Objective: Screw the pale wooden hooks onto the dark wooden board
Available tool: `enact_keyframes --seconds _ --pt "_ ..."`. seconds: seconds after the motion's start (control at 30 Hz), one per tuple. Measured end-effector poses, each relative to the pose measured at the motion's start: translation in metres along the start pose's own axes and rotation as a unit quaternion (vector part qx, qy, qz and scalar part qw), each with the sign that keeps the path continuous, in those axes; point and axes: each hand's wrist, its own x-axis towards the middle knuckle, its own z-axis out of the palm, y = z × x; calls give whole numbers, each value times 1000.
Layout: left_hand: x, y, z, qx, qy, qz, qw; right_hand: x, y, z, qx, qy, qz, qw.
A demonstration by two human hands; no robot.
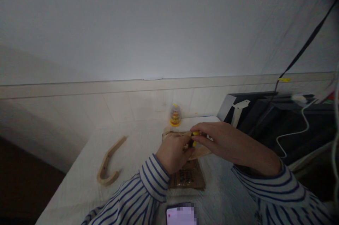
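Both hands meet over a brown printed paper bag [186, 177] on the cloth-covered table. Between the fingertips of my right hand [215, 135] is a small yellow-and-black screwdriver [195, 134]. My left hand [173, 151] is closed around a pale wooden piece [200, 152], part of which shows below the fingers. The left fingers come close to the screwdriver and cover its lower end, so its tip is hidden. To the left lies a curved, J-shaped wooden hook [104, 165] with small holes in it.
A clear, cone-shaped case with a yellow base [175, 117] stands near the wall. A phone [181, 214] lies at the front edge. On the right are dark panels [291, 112], a white metal bracket [239, 110] and a white cable [304, 119].
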Motion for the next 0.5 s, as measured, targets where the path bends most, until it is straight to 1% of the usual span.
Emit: enact_keyframes --seconds 0.27,0.5 --pt "1 2 -1 7 -12 3 1000 -1 -1 -2 -3 0 7 1000" --pt "2 2 -2 2 -4 12 1000 0 -2 1 -23 5 9 1000"
